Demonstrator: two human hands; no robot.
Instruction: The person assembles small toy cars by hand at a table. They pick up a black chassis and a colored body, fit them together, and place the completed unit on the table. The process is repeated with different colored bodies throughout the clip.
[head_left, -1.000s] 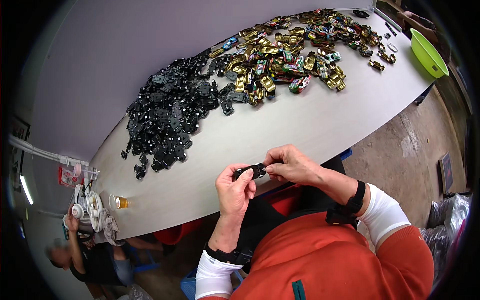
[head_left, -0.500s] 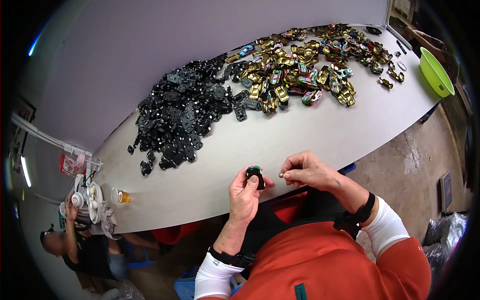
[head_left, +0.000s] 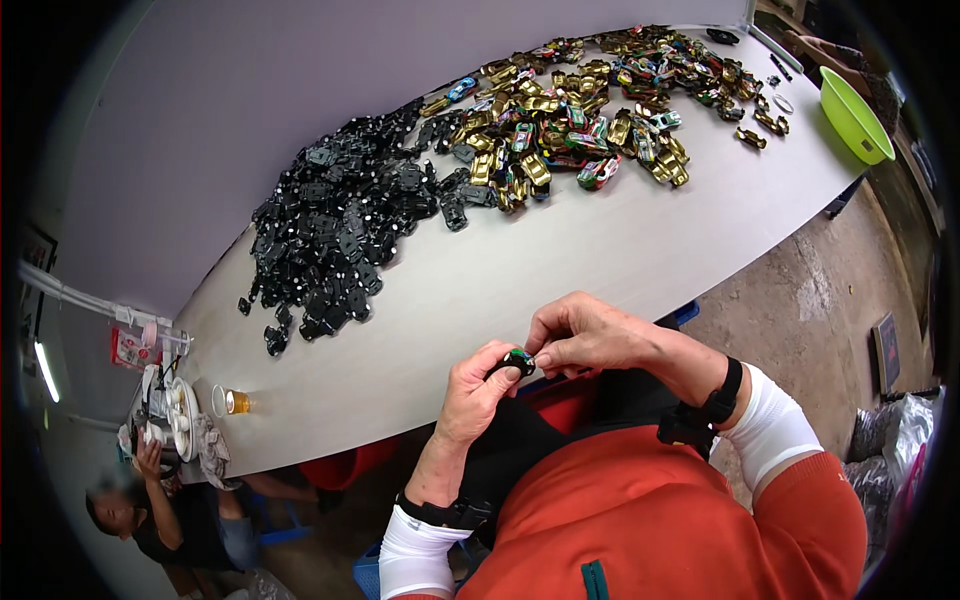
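Note:
A small toy car [head_left: 516, 362], black underneath with green on its body, is gripped in my left hand [head_left: 468, 398] above the table's near edge. My right hand [head_left: 590, 338] is closed in a pinch, its thumb and fingertips at the car's right end. Whatever lies between those fingertips is hidden. Beyond my hands spreads a heap of black car bases [head_left: 335, 220] with wheels. To its right lies a pile of gold and multicoloured toy car bodies [head_left: 535, 170].
A green basin [head_left: 855, 118] stands at the table's [head_left: 440, 290] right end. At the left end are a plastic cup [head_left: 232, 401] of amber drink and a white tray [head_left: 180, 420] with cups. Another person [head_left: 170, 520] sits past that end.
My hands have come together; the right fingertips, which pinched a tiny pale piece apart from the car, now meet the car's end. The left hand has turned the car.

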